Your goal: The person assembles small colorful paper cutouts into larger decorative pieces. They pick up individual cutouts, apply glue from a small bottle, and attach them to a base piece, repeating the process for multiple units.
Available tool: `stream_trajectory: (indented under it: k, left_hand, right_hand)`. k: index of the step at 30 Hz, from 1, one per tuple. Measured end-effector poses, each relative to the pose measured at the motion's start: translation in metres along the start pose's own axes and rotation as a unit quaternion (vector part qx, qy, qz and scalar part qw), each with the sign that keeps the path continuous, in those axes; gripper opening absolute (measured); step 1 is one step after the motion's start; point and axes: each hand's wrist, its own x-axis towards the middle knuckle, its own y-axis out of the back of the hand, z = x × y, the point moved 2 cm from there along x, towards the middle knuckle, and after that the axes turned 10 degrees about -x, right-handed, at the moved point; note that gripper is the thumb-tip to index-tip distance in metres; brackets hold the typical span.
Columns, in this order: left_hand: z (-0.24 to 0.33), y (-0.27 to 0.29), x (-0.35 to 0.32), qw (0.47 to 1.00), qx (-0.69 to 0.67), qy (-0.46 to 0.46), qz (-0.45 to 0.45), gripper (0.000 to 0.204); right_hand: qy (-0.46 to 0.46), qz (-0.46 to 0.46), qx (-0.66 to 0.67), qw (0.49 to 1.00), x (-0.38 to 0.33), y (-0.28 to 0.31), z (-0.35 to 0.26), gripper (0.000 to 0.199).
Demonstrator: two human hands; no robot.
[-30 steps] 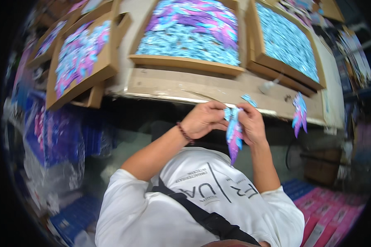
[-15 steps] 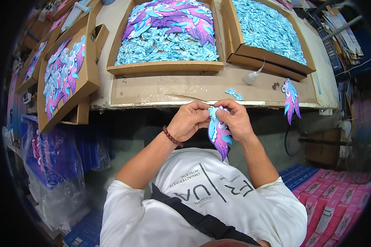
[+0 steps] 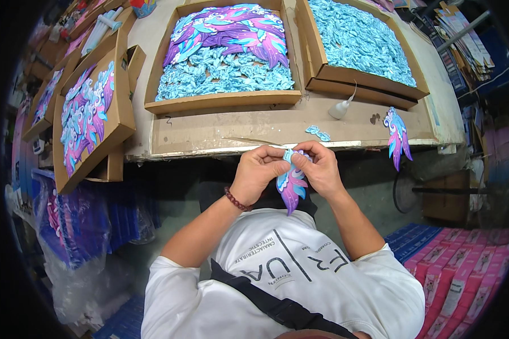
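Both hands meet just in front of the table's near edge around a wing-shaped decoration [image 3: 291,189] in purple, pink and blue. My left hand [image 3: 262,172] pinches its upper left, where a small light blue piece shows between the fingers. My right hand [image 3: 318,168] grips the top from the other side, thumb pressed on the front. The purple tip hangs down below the fingers. A pair of small light blue bow-like pieces [image 3: 318,133] lies on the table beyond my right hand. Another wing-shaped decoration [image 3: 398,138] lies at the table edge, to the right.
A white squeeze bottle [image 3: 340,108] with a thin nozzle stands on the cardboard-covered table [image 3: 209,125]. Behind are a cardboard tray [image 3: 226,100] of decorations and blue pieces and a second tray [image 3: 367,86] of blue pieces. A tilted box [image 3: 119,121] stands left; pink boxes [image 3: 464,277] are stacked lower right.
The wing-shaped decoration has shifted slightly left and turned, its tip swinging left. Both hands keep hold of it, thumbs near its top.
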Motion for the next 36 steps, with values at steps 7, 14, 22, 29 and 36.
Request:
stream_trajectory:
  k: [7,14,22,29,36]
  left_hand:
    - [0.003,-0.014,0.0,0.995,0.088,-0.051,0.019,0.023]
    - [-0.003,-0.018,0.0,0.98,0.171,-0.091,0.035,0.028]
    - [-0.007,-0.016,0.005,0.97,0.235,-0.055,0.016,0.026]
    - [0.001,-0.026,-0.001,0.948,0.316,-0.051,-0.003,0.025]
    - [0.0,-0.025,-0.005,0.909,0.4,-0.119,-0.007,0.023]
  right_hand:
    - [-0.021,-0.033,0.018,0.999,0.003,0.004,0.003,0.026]
    - [0.034,-0.024,-0.121,0.992,0.012,0.01,-0.013,0.014]
    - [0.079,0.028,-0.085,0.993,0.009,0.005,-0.005,0.015]
    - [0.096,0.045,-0.046,0.993,0.002,0.005,0.001,0.022]
    - [0.033,-0.031,0.037,0.998,-0.001,0.009,0.005,0.023]
